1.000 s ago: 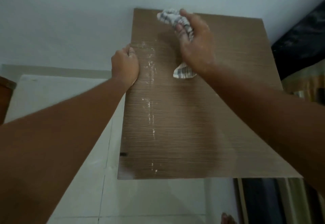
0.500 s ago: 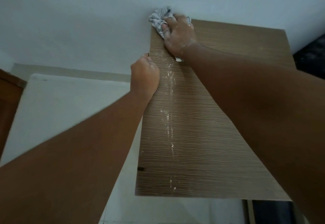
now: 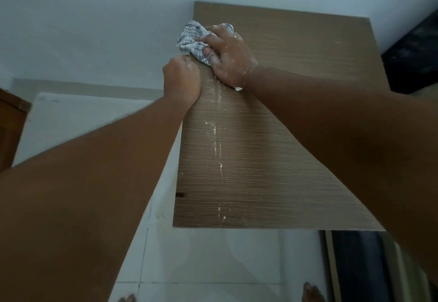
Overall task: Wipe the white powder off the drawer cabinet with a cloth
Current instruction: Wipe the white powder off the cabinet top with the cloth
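Our right hand [image 3: 227, 55], clutching the cloth [image 3: 192, 38], has dragged it to the cabinet [image 3: 284, 116] edge beside our clenched left hand [image 3: 182, 81]; the powder [image 3: 218, 145] streak remains.

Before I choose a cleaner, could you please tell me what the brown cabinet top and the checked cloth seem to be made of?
Brown cabinet top: likely wood-look laminate board, matte, with fine, regular grain lines and a thin edge. Checked cloth: soft woven fabric, probably cotton, since it bunches and creases.
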### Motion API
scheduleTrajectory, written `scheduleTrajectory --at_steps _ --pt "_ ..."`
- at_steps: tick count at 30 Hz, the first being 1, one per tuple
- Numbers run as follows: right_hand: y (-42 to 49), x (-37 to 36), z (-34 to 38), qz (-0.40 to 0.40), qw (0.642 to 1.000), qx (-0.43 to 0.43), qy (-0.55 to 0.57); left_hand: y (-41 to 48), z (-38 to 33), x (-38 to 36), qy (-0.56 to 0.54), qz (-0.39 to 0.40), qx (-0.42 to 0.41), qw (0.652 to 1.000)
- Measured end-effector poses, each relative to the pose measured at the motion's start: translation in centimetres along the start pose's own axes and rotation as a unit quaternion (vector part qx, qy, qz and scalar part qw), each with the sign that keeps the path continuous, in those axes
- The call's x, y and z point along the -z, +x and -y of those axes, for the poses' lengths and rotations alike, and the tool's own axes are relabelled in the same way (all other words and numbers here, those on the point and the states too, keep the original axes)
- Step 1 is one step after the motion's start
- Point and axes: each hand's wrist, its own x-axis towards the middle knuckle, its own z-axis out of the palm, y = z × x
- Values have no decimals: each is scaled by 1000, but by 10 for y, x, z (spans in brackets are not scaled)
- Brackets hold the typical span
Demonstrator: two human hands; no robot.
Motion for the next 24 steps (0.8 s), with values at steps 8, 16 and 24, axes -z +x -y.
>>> scheduleTrajectory --at_steps 8,16,24 --pt "-55 -7 14 12 999 35 8 -44 13 16 -12 5 35 999" --pt "-111 -13 34 30 998 59 23 -95 41 28 -75 -5 61 995" --pt "-169 -28 61 14 999 30 18 -139 62 44 -112 20 49 992"
